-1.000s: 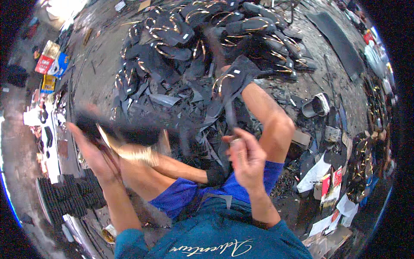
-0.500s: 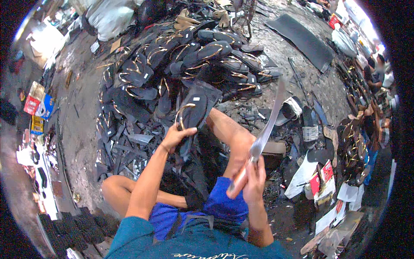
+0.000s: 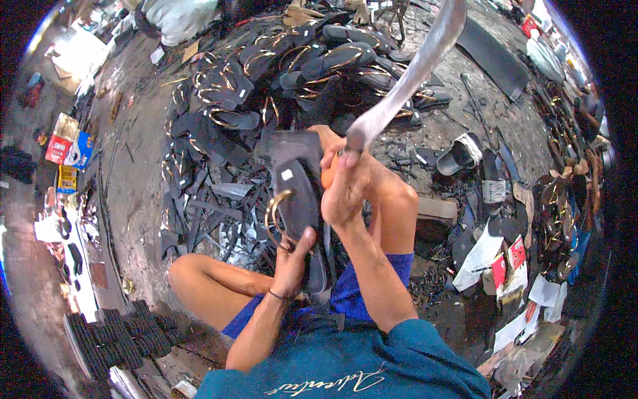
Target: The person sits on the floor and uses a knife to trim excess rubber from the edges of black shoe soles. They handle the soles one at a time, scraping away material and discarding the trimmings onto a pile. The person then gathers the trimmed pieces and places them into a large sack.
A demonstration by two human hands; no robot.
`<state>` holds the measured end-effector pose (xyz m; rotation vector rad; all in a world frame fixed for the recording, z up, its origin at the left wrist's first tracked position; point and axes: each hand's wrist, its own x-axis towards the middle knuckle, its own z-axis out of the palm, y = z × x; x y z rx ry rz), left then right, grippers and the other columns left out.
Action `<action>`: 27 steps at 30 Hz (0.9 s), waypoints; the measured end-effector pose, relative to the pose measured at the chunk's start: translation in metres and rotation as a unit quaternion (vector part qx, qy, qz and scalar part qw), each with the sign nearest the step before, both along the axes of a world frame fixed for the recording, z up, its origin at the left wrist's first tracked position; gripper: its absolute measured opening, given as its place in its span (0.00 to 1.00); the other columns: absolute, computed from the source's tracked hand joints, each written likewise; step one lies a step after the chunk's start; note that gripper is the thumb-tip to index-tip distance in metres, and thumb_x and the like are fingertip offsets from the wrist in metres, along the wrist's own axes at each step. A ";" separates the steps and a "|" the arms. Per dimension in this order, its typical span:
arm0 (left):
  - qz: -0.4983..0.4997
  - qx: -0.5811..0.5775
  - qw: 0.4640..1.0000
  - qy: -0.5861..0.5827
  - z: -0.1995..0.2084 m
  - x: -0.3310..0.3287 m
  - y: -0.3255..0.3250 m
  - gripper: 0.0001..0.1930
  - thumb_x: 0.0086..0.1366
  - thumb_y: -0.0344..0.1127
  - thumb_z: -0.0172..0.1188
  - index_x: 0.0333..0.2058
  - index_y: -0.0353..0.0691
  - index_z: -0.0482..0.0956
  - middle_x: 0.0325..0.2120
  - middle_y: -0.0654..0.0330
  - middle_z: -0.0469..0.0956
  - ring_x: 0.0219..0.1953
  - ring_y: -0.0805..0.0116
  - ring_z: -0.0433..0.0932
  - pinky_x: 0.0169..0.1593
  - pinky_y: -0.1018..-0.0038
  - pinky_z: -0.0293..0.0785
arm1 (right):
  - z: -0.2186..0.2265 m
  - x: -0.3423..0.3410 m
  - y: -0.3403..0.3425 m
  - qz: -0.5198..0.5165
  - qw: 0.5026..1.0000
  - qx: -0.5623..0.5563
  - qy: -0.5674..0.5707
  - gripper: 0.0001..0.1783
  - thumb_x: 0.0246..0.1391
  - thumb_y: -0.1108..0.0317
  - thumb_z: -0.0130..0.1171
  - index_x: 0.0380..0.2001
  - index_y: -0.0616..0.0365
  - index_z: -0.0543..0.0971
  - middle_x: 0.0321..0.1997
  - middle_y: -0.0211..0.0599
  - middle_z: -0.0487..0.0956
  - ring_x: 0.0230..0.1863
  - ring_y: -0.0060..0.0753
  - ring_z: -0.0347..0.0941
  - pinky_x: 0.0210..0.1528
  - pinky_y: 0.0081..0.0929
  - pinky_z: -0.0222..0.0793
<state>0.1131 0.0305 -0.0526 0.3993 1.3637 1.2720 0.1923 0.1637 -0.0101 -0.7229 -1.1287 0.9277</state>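
Observation:
My left hand (image 3: 292, 263) is closed on a black sandal (image 3: 299, 199), with the thumb on top of its footbed and the fingers near the gold-edged strap (image 3: 274, 216). A white sticker marks the sandal's footbed, and dark sheet material shows past its far end. Just right of it, my right hand (image 3: 347, 189) grips the orange-brown handle of a large curved knife (image 3: 415, 76). The blade points up and to the far right, apart from the sandal and slightly blurred. My bent bare legs lie on both sides of the sandal.
A heap of black sandals with gold straps (image 3: 339, 56) lies beyond. Dark offcuts (image 3: 232, 189) cover the ground ahead. At right are a block (image 3: 435, 209), a slide sandal (image 3: 458, 156) and paper scraps (image 3: 478, 259). A dark mat (image 3: 495, 60) lies far right.
My right hand has swung the knife up and inward, from beside the right knee to close by the sandal. My left hand has drawn the sandal nearer to my body.

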 end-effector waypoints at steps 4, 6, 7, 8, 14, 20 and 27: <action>0.052 0.062 0.995 0.051 -0.016 -0.029 0.026 0.19 0.67 0.38 0.62 0.53 0.37 0.72 0.43 0.62 0.79 0.40 0.75 0.77 0.43 0.77 0.74 | -0.008 -0.011 -0.052 0.072 0.995 -0.020 -0.061 0.13 0.65 0.59 0.50 0.38 0.58 0.72 0.27 0.35 0.73 0.26 0.29 0.70 0.29 0.29 0.67; 0.098 0.106 0.983 0.114 -0.024 -0.037 0.029 0.16 0.67 0.33 0.62 0.51 0.38 0.73 0.39 0.62 0.81 0.34 0.76 0.78 0.36 0.79 0.77 | -0.010 -0.014 -0.073 0.089 0.987 -0.014 -0.130 0.15 0.64 0.58 0.52 0.40 0.60 0.73 0.29 0.41 0.76 0.27 0.38 0.73 0.32 0.33 0.70; 0.132 0.090 0.977 0.145 -0.015 -0.031 0.026 0.16 0.66 0.32 0.63 0.51 0.39 0.73 0.37 0.63 0.81 0.32 0.76 0.78 0.36 0.79 0.76 | -0.011 -0.013 -0.083 0.109 0.983 -0.040 -0.145 0.17 0.66 0.56 0.49 0.41 0.60 0.73 0.29 0.38 0.76 0.28 0.33 0.73 0.31 0.31 0.69; 0.138 0.072 0.979 0.133 -0.020 -0.035 0.024 0.16 0.66 0.35 0.63 0.50 0.39 0.73 0.36 0.63 0.80 0.31 0.76 0.77 0.34 0.79 0.75 | -0.009 -0.015 -0.091 0.166 0.978 -0.106 -0.065 0.18 0.68 0.55 0.46 0.43 0.61 0.71 0.29 0.33 0.73 0.27 0.26 0.69 0.30 0.25 0.67; 0.252 0.010 0.967 0.018 0.004 -0.074 0.005 0.13 0.64 0.46 0.64 0.39 0.43 0.78 0.29 0.68 0.77 0.29 0.77 0.74 0.33 0.77 0.72 | 0.011 0.017 -0.118 0.197 0.950 -0.235 0.067 0.21 0.69 0.52 0.44 0.52 0.58 0.65 0.31 0.30 0.71 0.29 0.23 0.68 0.33 0.24 0.69; 0.298 -0.013 0.954 -0.031 0.027 -0.093 -0.046 0.19 0.66 0.54 0.59 0.36 0.43 0.77 0.24 0.62 0.78 0.22 0.71 0.78 0.25 0.75 0.76 | -0.008 0.105 -0.106 0.098 0.930 -0.304 -0.181 0.18 0.69 0.58 0.46 0.54 0.57 0.64 0.30 0.32 0.73 0.27 0.20 0.68 0.27 0.18 0.66; 0.319 -0.044 0.943 -0.086 0.044 -0.074 -0.072 0.20 0.67 0.56 0.56 0.35 0.43 0.77 0.23 0.63 0.78 0.21 0.71 0.78 0.24 0.76 0.77 | 0.005 0.106 -0.166 0.312 0.860 -0.167 -0.368 0.19 0.54 0.70 0.64 0.50 0.60 0.78 0.34 0.40 0.79 0.28 0.31 0.75 0.31 0.27 0.72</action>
